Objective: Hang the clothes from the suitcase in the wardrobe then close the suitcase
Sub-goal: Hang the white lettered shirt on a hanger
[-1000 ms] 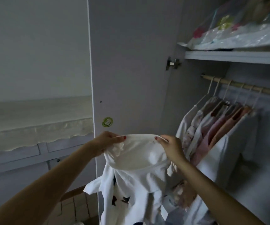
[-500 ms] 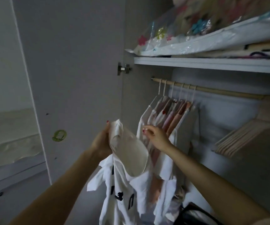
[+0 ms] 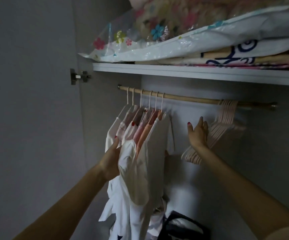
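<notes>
White cotton T-shirt (image 3: 133, 172) hangs at 6 o'clock, bunched at the neckline in left hand (image 3: 111, 161), fingers clamped round it, apparently held ready for a hanger. Right hand (image 3: 197, 134), fingers spread, reaches at 3 o'clock toward pale pink empty hangers (image 3: 218, 134) on wooden rail (image 3: 192, 98).

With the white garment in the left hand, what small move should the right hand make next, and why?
Probably the right hand, open beside the bunch of empty pale pink hangers on the wooden rail, should close on one hanger and lift it off: the white garment gripped by the left hand has no hanger.
</notes>
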